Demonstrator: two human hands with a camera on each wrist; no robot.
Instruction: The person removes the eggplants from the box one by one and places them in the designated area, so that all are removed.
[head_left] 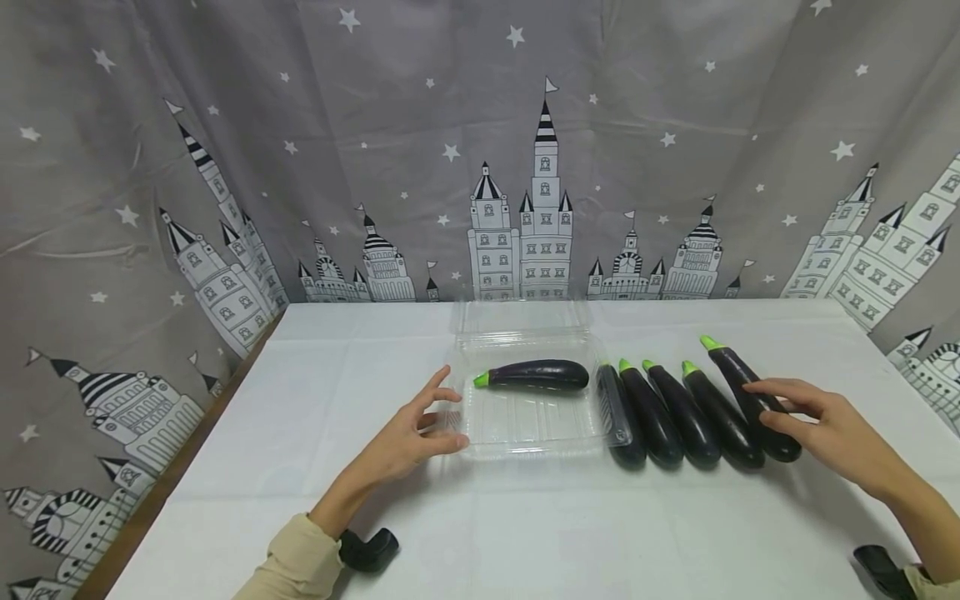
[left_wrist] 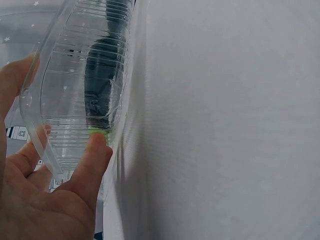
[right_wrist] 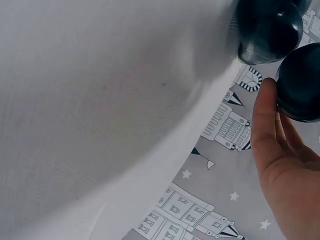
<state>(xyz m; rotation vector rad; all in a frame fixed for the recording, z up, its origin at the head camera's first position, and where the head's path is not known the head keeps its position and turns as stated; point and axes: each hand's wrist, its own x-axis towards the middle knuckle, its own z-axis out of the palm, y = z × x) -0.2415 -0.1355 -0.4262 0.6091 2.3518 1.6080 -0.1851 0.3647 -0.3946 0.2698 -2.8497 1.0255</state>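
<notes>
A clear plastic container (head_left: 525,421) lies with its hinged lid (head_left: 522,317) folded back. One eggplant (head_left: 536,374) is inside, its green stem pointing left. My left hand (head_left: 408,433) is at the container's left side, fingers spread; its thumb touches the outer wall near the front corner in the left wrist view. My right hand (head_left: 832,425) holds the rightmost eggplant (head_left: 738,379) between thumb and fingers near its thick end. In the right wrist view, that eggplant (right_wrist: 302,85) sits beside the rounded ends of others, my thumb against its side.
Several more eggplants (head_left: 693,425) lie side by side right of the container, stems toward the back; the leftmost shows partly through the container's wall. White cloth (head_left: 540,525) covers the table. A grey curtain (head_left: 390,125) with castles and stars hangs behind it.
</notes>
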